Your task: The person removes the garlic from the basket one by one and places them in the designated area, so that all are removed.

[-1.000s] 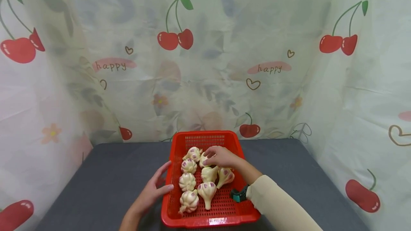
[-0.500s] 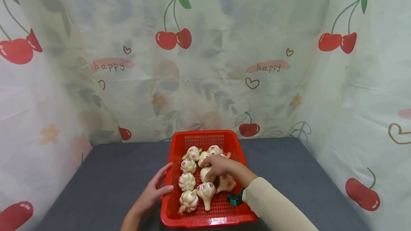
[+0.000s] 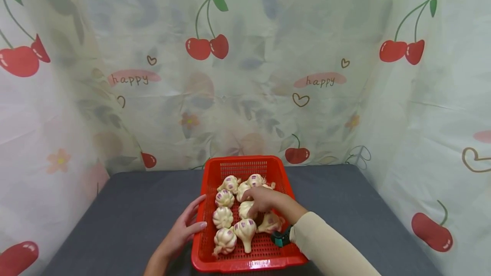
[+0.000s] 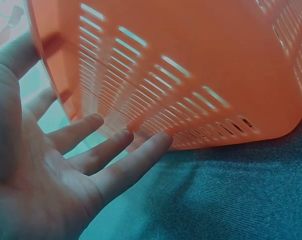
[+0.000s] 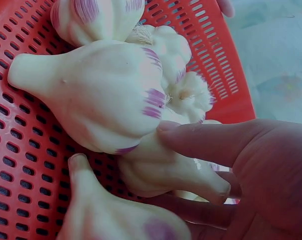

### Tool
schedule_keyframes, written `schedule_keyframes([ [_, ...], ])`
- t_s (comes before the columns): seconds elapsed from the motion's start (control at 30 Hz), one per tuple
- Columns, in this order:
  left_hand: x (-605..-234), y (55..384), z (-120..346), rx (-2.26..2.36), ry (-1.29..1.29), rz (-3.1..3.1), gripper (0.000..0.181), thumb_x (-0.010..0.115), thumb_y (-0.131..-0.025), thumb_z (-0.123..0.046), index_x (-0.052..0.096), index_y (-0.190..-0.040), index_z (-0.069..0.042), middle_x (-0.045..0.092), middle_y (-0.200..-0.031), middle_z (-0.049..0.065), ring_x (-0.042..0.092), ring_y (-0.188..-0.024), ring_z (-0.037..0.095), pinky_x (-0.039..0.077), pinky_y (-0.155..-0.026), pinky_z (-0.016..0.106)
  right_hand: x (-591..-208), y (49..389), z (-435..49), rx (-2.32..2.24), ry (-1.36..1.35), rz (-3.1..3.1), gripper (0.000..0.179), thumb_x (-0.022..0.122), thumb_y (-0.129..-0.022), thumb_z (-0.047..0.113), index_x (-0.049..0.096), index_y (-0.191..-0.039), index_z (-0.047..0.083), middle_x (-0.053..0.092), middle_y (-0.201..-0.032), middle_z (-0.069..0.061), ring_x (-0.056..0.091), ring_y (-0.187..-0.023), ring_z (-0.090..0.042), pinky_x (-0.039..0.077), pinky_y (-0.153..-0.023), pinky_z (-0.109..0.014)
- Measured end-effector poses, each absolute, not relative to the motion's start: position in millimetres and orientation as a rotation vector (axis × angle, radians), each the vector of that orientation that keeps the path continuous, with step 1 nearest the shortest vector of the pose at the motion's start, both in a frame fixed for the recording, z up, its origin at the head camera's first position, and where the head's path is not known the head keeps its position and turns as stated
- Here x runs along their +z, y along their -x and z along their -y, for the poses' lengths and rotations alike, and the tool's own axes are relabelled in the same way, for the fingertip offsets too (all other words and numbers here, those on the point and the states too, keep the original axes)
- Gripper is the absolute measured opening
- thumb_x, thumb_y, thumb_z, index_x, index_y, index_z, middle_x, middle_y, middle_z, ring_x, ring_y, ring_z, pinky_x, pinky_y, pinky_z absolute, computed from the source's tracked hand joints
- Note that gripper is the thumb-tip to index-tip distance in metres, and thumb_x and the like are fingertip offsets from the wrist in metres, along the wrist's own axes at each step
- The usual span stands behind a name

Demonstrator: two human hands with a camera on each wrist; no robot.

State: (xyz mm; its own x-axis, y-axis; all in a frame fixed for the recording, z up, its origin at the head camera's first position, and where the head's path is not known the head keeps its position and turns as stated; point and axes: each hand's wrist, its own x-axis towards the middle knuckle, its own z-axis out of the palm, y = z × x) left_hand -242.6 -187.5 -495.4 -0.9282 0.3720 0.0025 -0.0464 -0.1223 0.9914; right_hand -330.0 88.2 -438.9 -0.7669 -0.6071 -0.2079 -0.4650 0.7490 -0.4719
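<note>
Moved since the earlier head frames: right hand [image 3: 264,199], from the far bulbs [image 3: 255,179] to the middle bulb [image 3: 245,209]; right bulb [image 3: 270,223], shifted a little towards the person. Middle bulb: inside the basket [image 3: 251,264], among the other bulbs, grasped between right thumb and curled fingers; whether raised off the floor [image 5: 20,170], cannot tell. Step in hand, by judgement: taking hold of this one bulb within the basket. Next move, by judgement: calls for a secure hold on the round body rather than the stem [image 5: 213,187], and care not to knock the front bulb [image 3: 245,228] just beside it. Left row [image 3: 223,217]: bulbs set one behind another near the left wall [image 4: 191,30]. Left hand [image 3: 184,225]: fingers extended and relaxed, clasping no bulb, at the basket's left side, thumb at the rim. Right wrist view only: thumb tip laid on the bulb, stem running towards the palm. Left wrist view only: slotted outer face of the wall, left fingers spread against or just beside it; no bulbs shown. Head view only: whole basket on the dark table [image 3: 153,199], pale sleeve [image 3: 330,242], band [image 3: 281,238] at the right wrist, printed curtain [image 3: 245,80] behind
</note>
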Motion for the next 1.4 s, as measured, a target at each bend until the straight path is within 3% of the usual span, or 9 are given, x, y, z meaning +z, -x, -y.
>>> schedule_keyframes([
  [0.4, -496, 242, 187, 2.129, -0.366, -1.881, 0.068, 0.056, -0.096, -0.012, 0.021, -0.154, -0.020, 0.019, -0.156, 0.023, 0.035, -0.134, 0.045, 0.050, -0.087, 0.052, -437, 330, -94, -0.614, 0.901, -2.620, 0.038, 0.081, -0.080, 0.016, 0.067, -0.115, 0.010, 0.066, -0.109, -0.004, 0.061, -0.104, -0.024, 0.049, -0.089, -0.040],
  [0.83, -499, 243, 189, 2.141, -0.390, -1.860, 0.067, 0.054, -0.097, -0.010, 0.019, -0.155, -0.019, 0.018, -0.156, 0.023, 0.035, -0.134, 0.044, 0.050, -0.088, 0.052, -420, 325, -110, -0.708, 0.936, -2.690, 0.040, 0.080, -0.081, 0.024, 0.066, -0.116, 0.012, 0.066, -0.107, -0.003, 0.061, -0.098, -0.020, 0.050, -0.084, -0.036],
  [1.17, -498, 243, 188, 2.120, -0.402, -1.888, 0.067, 0.053, -0.098, -0.010, 0.018, -0.155, -0.017, 0.018, -0.156, 0.025, 0.035, -0.134, 0.046, 0.050, -0.088, 0.051, -404, 322, -123, -0.730, 0.932, -2.743, 0.042, 0.079, -0.083, 0.027, 0.065, -0.120, 0.014, 0.065, -0.115, -0.002, 0.059, -0.095, -0.016, 0.050, -0.079, -0.034],
  [1.4, -495, 241, 189, 2.105, -0.421, -1.939, 0.068, 0.055, -0.097, -0.011, 0.019, -0.154, -0.014, 0.023, -0.153, 0.028, 0.038, -0.132, 0.045, 0.049, -0.090, 0.050, -396, 318, -134, -0.795, 0.909, -2.748, 0.047, 0.078, -0.083, 0.028, 0.063, -0.125, 0.012, 0.065, -0.116, -0.003, 0.060, -0.102, -0.019, 0.051, -0.083, -0.037],
])
